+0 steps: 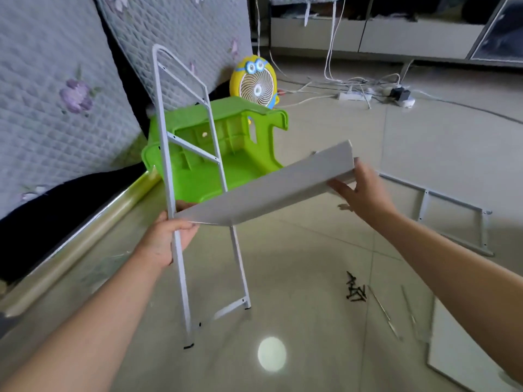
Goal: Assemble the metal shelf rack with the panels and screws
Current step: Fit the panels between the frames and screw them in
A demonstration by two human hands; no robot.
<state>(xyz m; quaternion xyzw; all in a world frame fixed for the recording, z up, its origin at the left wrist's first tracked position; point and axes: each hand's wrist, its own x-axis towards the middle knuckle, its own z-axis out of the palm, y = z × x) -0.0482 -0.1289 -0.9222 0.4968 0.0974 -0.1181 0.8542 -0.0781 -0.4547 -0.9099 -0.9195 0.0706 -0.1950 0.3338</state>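
Floor (pixel 311 264) of pale tile lies open across the near middle; a quilted mattress (pixel 56 108) bounds its left edge. Upright at centre stands the white side frame (pixel 194 147), feet on the tile. The grey panel (pixel 268 188) is in the air, slanting from the frame's near post up toward the right. A green stool (pixel 215 179) lies tipped behind, hollow underside showing. A second frame (pixel 423 206) lies flat at right. The left hand (pixel 167 239) is curled round the post at the panel's end. The right hand (pixel 365 190) pinches the panel's far-right end. Screws (pixel 356 291) lie heaped at near right.
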